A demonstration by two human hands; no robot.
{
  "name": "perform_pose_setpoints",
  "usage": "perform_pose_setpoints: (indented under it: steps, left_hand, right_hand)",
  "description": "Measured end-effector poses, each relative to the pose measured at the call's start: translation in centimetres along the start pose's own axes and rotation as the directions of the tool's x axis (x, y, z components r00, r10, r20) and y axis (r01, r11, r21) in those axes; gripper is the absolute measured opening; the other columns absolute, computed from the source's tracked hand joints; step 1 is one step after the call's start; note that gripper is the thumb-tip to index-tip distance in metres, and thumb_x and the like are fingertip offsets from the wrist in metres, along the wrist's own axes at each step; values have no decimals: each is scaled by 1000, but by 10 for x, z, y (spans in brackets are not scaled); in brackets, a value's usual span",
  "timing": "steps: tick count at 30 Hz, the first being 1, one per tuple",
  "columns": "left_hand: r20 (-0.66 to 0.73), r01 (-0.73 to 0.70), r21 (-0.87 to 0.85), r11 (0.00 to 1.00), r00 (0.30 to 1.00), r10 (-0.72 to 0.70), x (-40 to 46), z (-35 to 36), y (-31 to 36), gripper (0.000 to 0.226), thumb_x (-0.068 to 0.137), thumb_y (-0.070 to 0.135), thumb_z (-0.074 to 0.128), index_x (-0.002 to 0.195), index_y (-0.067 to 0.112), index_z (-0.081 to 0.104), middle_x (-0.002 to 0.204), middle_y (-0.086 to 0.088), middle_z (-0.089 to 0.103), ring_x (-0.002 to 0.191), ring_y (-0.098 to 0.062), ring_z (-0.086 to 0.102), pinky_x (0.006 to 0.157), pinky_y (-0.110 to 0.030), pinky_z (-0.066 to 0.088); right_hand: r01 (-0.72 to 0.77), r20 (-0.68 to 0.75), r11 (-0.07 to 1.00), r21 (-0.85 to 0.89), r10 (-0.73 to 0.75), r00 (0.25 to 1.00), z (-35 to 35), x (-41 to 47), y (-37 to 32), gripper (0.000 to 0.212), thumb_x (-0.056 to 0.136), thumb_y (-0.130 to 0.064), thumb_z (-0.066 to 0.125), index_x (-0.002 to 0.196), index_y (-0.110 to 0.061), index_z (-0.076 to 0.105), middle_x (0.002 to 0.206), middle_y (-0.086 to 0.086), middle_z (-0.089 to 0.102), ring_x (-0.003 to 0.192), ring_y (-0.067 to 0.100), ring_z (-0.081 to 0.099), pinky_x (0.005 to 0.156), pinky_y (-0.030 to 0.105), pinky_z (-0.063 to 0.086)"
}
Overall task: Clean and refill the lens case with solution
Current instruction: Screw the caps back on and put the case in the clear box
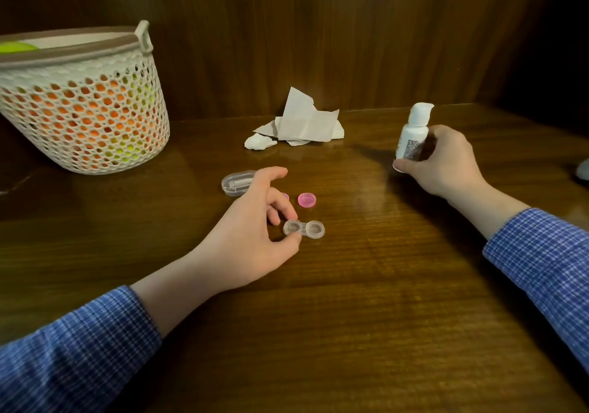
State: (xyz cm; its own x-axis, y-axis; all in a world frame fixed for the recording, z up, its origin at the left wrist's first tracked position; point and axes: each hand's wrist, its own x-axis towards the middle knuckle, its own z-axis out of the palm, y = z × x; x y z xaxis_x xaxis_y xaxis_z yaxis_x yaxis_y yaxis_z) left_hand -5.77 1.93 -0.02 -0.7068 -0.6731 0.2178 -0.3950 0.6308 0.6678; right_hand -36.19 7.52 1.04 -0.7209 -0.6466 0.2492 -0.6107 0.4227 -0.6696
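A clear two-well lens case [304, 229] lies uncapped on the wooden table [366, 301]. My left hand [255, 237] pinches its left well between thumb and fingers. One pink cap [307, 200] lies just behind the case; a second pink cap [286, 195] is mostly hidden behind my left fingers. My right hand [446, 161] grips a small white solution bottle [412, 132] upright, off to the right and above the table, its cap on.
A clear oval tweezer box [236, 183] lies behind my left hand. Crumpled tissue and torn paper [299, 126] sit at the back centre. A white mesh basket [83, 106] with orange and green contents stands at the back left. A wooden wall rises behind.
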Motion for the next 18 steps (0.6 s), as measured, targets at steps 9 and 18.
perform_pose_setpoints:
  steps: [9, 18]
  left_hand:
    - [-8, -5, -37, 999, 1000, 4, -2, 0, -3, 91, 84, 19, 83, 156, 26, 27, 96, 16, 69, 100, 15, 56, 86, 2, 40]
    - [-35, -2, -37, 999, 999, 0, -7, -5, -9, 90, 84, 20, 83, 155, 26, 28, 93, 16, 68, 99, 12, 58, 86, -3, 43]
  right_hand:
    - [65, 18, 995, -79, -64, 998, -24, -26, -4, 62, 73, -17, 89, 124, -15, 54, 123, 6, 57, 105, 24, 58, 82, 38, 51]
    - [481, 463, 870, 107, -472, 750, 31, -64, -52, 46, 81, -44, 82, 118, -39, 54, 107, -21, 61, 87, -1, 65, 64, 13, 51]
